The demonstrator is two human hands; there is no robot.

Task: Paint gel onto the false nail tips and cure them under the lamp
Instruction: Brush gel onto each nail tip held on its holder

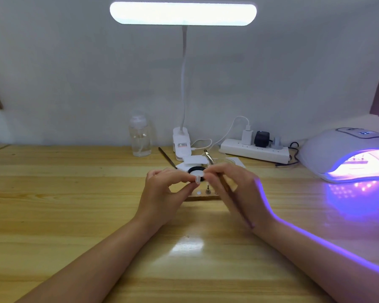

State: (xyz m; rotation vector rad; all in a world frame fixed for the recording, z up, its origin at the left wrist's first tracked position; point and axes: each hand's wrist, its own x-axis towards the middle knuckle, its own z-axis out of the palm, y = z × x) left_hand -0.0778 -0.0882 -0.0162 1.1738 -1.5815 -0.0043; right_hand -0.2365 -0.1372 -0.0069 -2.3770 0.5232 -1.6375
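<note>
My left hand (162,191) pinches a small pale false nail tip (197,179) between thumb and fingers, above the middle of the wooden table. My right hand (234,189) grips a thin brush (225,186), its handle running down past my wrist and its tip close to the nail tip. Just behind my fingers sits a small round gel pot (196,170) with a black rim. A wooden nail stand (206,194) with small pegs lies below my hands. The white curing lamp (346,154) glows purple at the right.
A clear bottle (140,136) stands at the back, next to a clip-on desk lamp (182,145) with a lit bar. A white power strip (255,150) with plugs lies by the wall. A thin tool (167,157) and white pads lie behind the pot.
</note>
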